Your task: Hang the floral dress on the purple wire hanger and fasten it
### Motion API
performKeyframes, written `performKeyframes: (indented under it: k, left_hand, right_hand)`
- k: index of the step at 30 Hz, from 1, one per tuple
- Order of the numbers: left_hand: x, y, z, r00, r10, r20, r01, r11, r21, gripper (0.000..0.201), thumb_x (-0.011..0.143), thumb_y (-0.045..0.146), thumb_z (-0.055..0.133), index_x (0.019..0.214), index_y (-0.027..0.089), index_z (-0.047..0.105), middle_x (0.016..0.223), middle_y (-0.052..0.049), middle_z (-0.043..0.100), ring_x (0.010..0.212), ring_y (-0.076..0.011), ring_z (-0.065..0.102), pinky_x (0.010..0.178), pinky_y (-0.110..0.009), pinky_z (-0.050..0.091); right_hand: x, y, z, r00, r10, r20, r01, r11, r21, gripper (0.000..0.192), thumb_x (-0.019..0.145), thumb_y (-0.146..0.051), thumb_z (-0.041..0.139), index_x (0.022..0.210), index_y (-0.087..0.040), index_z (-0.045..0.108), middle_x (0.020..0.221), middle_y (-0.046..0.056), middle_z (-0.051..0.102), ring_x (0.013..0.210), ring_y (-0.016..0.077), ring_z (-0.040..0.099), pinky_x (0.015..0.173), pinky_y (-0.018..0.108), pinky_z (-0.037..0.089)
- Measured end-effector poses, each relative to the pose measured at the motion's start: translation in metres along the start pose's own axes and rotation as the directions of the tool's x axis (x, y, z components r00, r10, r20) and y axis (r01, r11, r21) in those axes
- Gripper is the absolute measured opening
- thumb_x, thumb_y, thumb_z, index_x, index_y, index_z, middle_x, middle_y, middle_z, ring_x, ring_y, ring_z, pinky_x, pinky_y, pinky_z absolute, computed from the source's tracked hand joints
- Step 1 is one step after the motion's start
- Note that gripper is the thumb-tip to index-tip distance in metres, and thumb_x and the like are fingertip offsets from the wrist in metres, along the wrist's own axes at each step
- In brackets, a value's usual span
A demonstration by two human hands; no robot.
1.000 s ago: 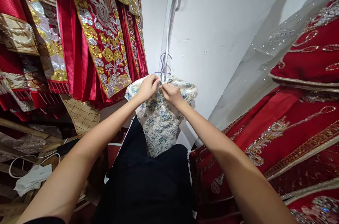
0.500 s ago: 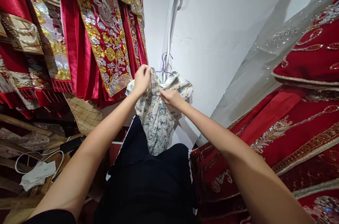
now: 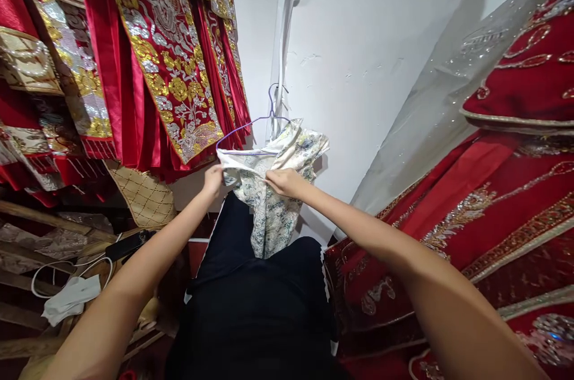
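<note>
White wall [image 3: 381,39] behind, both left hand [image 3: 213,179] and right hand [image 3: 280,181] pinching patterned garment [image 3: 269,212] (fingertips hidden) under half-bared hanger [image 3: 251,128]

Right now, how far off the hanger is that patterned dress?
Partly off. Done: the left arm of the purple wire hanger is bare, with the fabric pulled down off that side. In hand: the left hand and right hand both grip the floral dress at its top edge. Left: the right shoulder is draped over the hanger, whose hook hangs by the white wall.
</note>
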State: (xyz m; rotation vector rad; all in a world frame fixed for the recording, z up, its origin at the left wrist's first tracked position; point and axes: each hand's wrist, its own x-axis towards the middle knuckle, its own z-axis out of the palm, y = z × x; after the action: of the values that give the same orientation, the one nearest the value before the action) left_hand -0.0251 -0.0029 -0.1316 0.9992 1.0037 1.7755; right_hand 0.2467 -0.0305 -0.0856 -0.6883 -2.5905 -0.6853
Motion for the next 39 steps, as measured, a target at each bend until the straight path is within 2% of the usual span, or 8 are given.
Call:
performKeyframes:
  k: [10,15,20,23,26,30,35,39]
  left_hand:
    - [-0.037,0.007,0.051,0.884,0.049,0.466,-0.168,0.962,0.217,0.027,0.082,0.044,0.063,0.08,0.017,0.063,0.079,-0.003,0.065,0.076,-0.0159,0.061,0.076,-0.029,0.05]
    - [-0.053,0.044,0.089,0.67,0.167,0.723,-0.398,0.904,0.16,0.034,0.086,0.05,0.065,0.09,0.016,0.067,0.095,-0.008,0.068,0.093,-0.0212,0.063,0.088,-0.035,0.05]
    - [-0.067,0.059,0.085,0.514,0.156,0.844,-0.526,0.834,0.166,0.043,0.096,0.056,0.049,0.116,0.021,0.065,0.124,-0.01,0.064,0.122,-0.0246,0.056,0.107,-0.038,0.041]
    - [-0.075,0.049,0.065,0.448,-0.1,0.888,-0.438,0.842,0.316,0.053,0.095,0.064,0.042,0.108,0.021,0.069,0.111,-0.008,0.07,0.105,-0.0244,0.064,0.095,-0.035,0.048]
    - [-0.075,0.039,0.038,0.401,-0.334,0.853,-0.498,0.702,0.509,0.051,0.086,0.068,0.054,0.081,0.019,0.07,0.083,-0.005,0.072,0.077,-0.0226,0.063,0.073,-0.031,0.049]
    - [-0.049,0.039,0.004,0.514,-0.462,0.722,-0.587,0.424,0.689,0.032,0.069,0.053,0.076,0.067,0.022,0.068,0.065,-0.002,0.067,0.061,-0.0195,0.059,0.063,-0.028,0.042]
    - [-0.013,0.047,-0.022,0.645,-0.429,0.632,-0.551,0.312,0.774,0.032,0.046,0.029,0.087,0.046,0.024,0.055,0.044,0.002,0.052,0.044,-0.0171,0.049,0.053,-0.028,0.038]
    - [0.001,0.056,-0.025,0.714,-0.265,0.648,-0.57,0.319,0.757,0.021,0.057,0.031,0.081,0.061,0.023,0.062,0.059,-0.001,0.062,0.055,-0.019,0.055,0.058,-0.028,0.039]
  right_hand:
    - [-0.004,0.003,-0.013,0.832,0.113,0.543,-0.378,0.832,0.406,0.035,0.078,-0.042,0.075,0.101,-0.018,0.062,0.087,0.006,0.069,0.071,0.021,0.06,0.061,0.029,0.039]
    - [0.004,-0.01,-0.023,0.876,0.133,0.463,-0.481,0.229,0.846,0.053,0.07,-0.044,0.08,0.113,-0.019,0.063,0.108,0.006,0.068,0.102,0.0247,0.063,0.092,0.037,0.049]
    - [0.009,-0.02,-0.038,0.843,0.161,0.513,-0.465,-0.259,0.846,0.037,0.068,-0.036,0.077,0.096,-0.015,0.066,0.083,0.004,0.07,0.076,0.0189,0.065,0.077,0.034,0.053]
    - [0.008,-0.005,-0.047,0.812,0.133,0.568,-0.547,-0.163,0.821,0.028,0.057,-0.026,0.079,0.078,-0.014,0.064,0.07,0.002,0.067,0.065,0.0167,0.062,0.066,0.029,0.051]
    - [0.008,0.018,-0.05,0.801,0.277,0.531,-0.585,0.174,0.792,0.018,0.056,-0.02,0.074,0.067,-0.015,0.061,0.062,-0.002,0.061,0.058,0.0144,0.055,0.055,0.026,0.043]
    - [0.01,0.043,-0.037,0.801,0.567,0.193,-0.533,0.528,0.661,0.019,0.063,-0.026,0.07,0.08,-0.016,0.066,0.074,0.001,0.066,0.069,0.018,0.058,0.065,0.028,0.045]
    - [0.008,0.062,-0.005,0.706,0.708,0.003,-0.557,0.553,0.62,0.036,0.075,-0.03,0.06,0.107,-0.017,0.068,0.1,0.007,0.072,0.084,0.0215,0.062,0.077,0.031,0.046]
    - [-0.003,0.08,-0.001,0.687,0.725,0.05,-0.601,0.528,0.6,0.02,0.076,-0.031,0.056,0.079,-0.016,0.068,0.077,0.005,0.069,0.075,0.0213,0.06,0.071,0.03,0.044]
